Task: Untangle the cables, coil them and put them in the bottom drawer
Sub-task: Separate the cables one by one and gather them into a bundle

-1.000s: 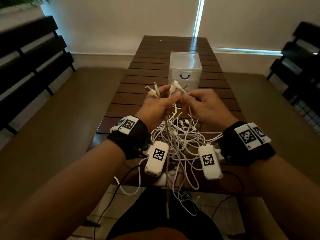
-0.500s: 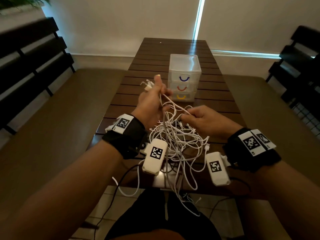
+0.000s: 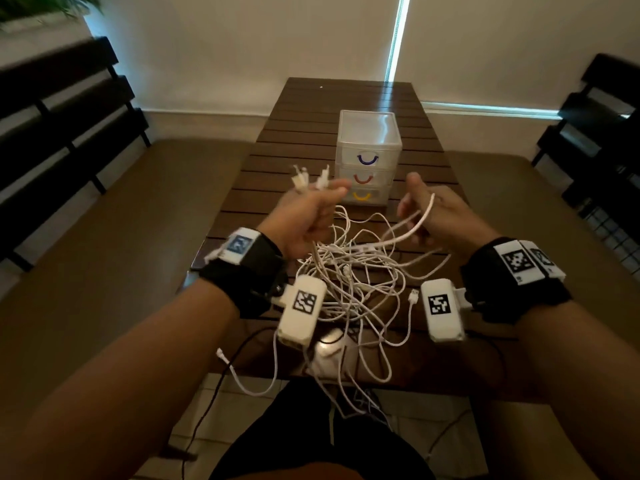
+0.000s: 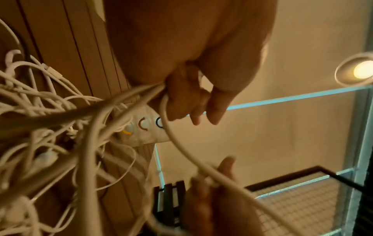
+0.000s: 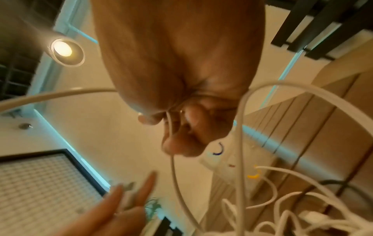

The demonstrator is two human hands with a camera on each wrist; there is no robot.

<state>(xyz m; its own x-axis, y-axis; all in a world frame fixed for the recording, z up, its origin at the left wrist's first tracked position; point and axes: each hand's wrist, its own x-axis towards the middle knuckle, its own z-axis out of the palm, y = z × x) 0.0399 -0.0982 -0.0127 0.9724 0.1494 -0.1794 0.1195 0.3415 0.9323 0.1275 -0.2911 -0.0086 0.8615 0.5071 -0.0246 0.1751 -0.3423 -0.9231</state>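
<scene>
1. Dark slatted wooden table (image 3: 304, 140) runs away from the person toward pale window blinds, with brown padded benches on both sides.
2. Near the table's middle stands a clear plastic drawer unit (image 3: 369, 133) with 3 drawers; their handles are blue, red and yellow from top to bottom, and the bottom drawer (image 3: 363, 196) is closed.
3. Left hand (image 3: 308, 213) is raised above the table, fingers curled round several white cables (image 3: 349, 271), with a few plug ends (image 3: 304, 176) sticking up past the thumb.
4. Right hand (image 3: 440, 213) is held apart from the left, at about the same height, fingers curled around 1 thicker white cable (image 3: 420, 220) that arcs down into the tangle.
5. Between the wrists the cables hang as a loose knotted mass over the near table edge, some strands trailing down past it.
6. A USB plug (image 3: 413, 295) dangles just beside the right wrist camera.
</scene>
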